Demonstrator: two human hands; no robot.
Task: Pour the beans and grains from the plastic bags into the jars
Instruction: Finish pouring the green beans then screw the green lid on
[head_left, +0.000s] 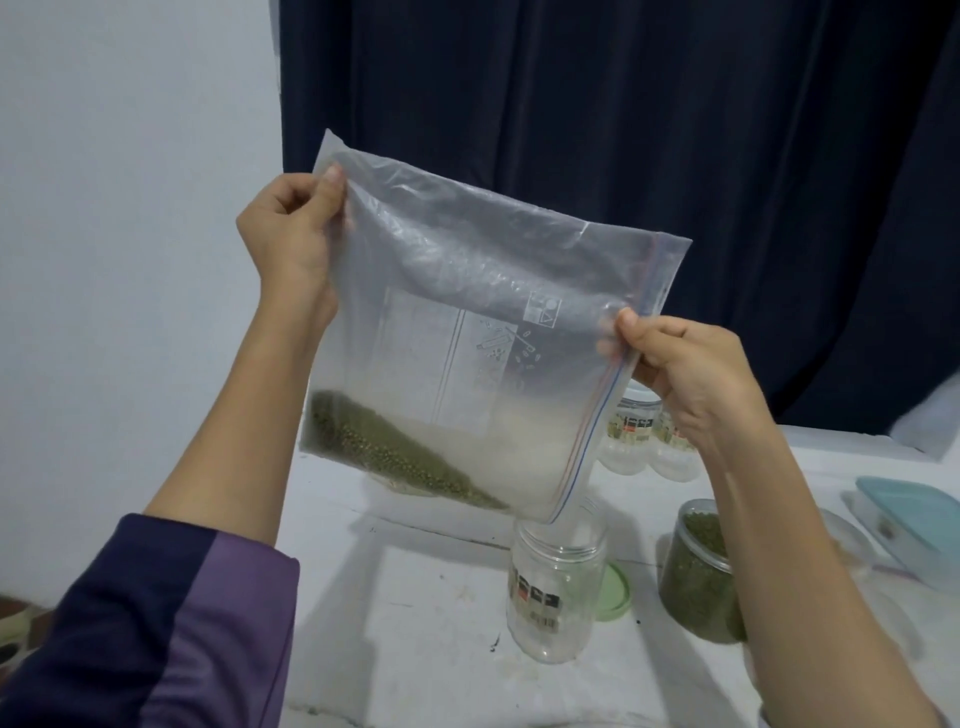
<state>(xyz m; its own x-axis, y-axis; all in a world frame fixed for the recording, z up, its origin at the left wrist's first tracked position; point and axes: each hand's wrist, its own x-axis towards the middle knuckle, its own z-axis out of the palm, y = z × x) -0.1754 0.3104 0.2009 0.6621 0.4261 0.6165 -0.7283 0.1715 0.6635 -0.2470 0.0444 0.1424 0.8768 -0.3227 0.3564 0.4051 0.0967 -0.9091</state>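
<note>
I hold a large clear zip bag (467, 291) up in the air, tilted so its zip edge points down to the right. My left hand (291, 239) pinches the bag's upper left corner. My right hand (685, 374) pinches the zip edge on the right. A small heap of green beans (384, 452) lies along the bag's lower side. The bag's lowest corner hangs just over the mouth of an empty clear jar (556, 592) on the white table (415, 623). A second jar (701, 571), filled with green beans, stands right of it, partly behind my right forearm.
A pale green lid (618, 592) lies between the two jars. Two more clear jars (644, 441) stand further back behind the bag. A container with a light blue lid (909, 525) sits at the right edge. A dark curtain (623, 130) hangs behind the table.
</note>
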